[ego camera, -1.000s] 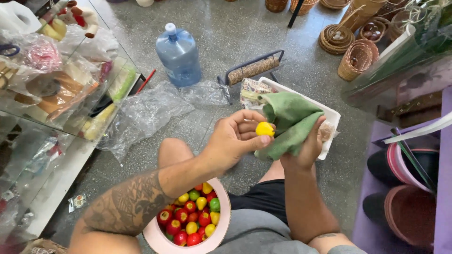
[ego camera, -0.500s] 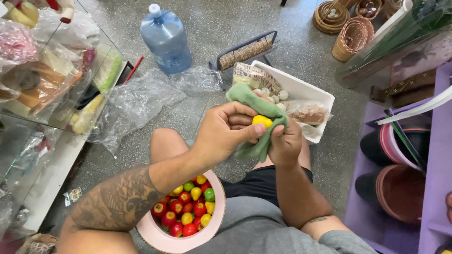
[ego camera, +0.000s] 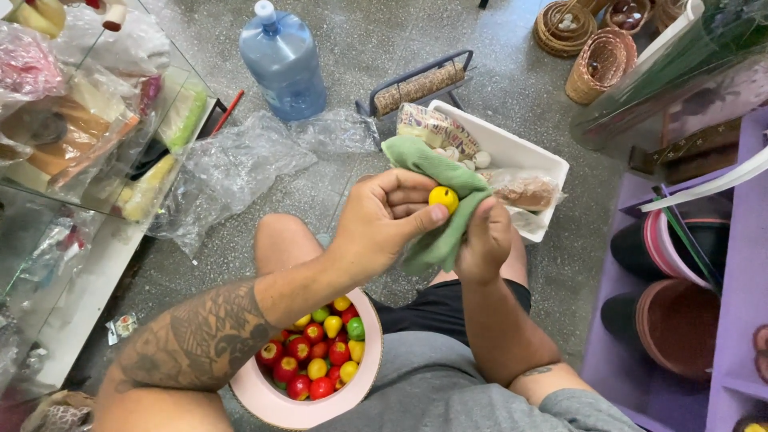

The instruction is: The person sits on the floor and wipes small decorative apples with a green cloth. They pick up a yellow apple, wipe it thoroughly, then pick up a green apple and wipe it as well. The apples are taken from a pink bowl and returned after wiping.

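Far left, a glass case [ego camera: 96, 120] holds wrapped goods in clear plastic, too jumbled to count. Next to it on the floor lies one red pencil [ego camera: 228, 112], then one blue water jug [ego camera: 282, 64] standing upright with a white cap, and one crumpled sheet of clear plastic [ego camera: 240, 172] spread in front of it.

Down low, one pink round bowl [ego camera: 272, 404] sits against the person's leg, packed with small toy fruits [ego camera: 320, 364] in red, yellow and green; roughly twenty show, and more may lie beneath.

Now the middle: the left hand [ego camera: 384, 224] pinches one small yellow fruit [ego camera: 443, 198] between thumb and fingertips, fingers curled tight on it. The fruit is held up above the lap, pressed against one green cloth [ego camera: 436, 200]. The right hand [ego camera: 484, 236] is clenched around that cloth from below, the fabric draping over its fingers and rising behind the fruit.

Behind the hands, one metal rack with a woven roll [ego camera: 420, 84] stands on the floor, and one white tray [ego camera: 524, 156] holds a printed packet, a bagged bundle and a few pale round pieces.

Top right, three woven baskets [ego camera: 596, 68] are grouped together. Far right, one purple shelf unit [ego camera: 740, 296] holds two round pots, one pink-rimmed, one reddish brown.
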